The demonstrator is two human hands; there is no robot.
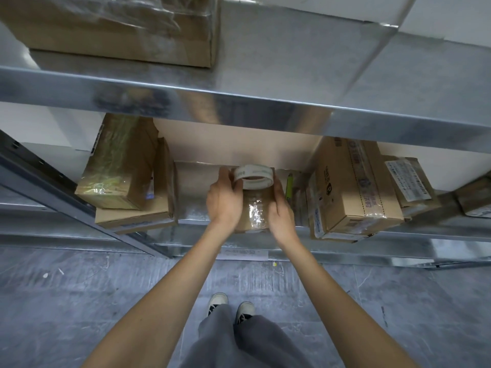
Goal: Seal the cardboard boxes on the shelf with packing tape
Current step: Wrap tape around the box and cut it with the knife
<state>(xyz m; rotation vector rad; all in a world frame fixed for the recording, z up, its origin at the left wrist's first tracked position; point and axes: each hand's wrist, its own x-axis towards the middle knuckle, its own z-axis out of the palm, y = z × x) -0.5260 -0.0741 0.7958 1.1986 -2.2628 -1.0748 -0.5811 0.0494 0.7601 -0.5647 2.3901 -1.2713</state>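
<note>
Already, at 9 o'clock, 2 stacked boxes (125, 179) look taped. My left hand (224, 200) grips the tape roll (253, 176); my right hand (281, 208) holds the small box (253, 211), half-sealed. Boxes at 3 o'clock (353, 189) I can't judge.

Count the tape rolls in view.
1. The tape roll sits over the small box on the lower shelf, held by the left hand; the right hand holds the box. Others may be hidden behind boxes.
</note>
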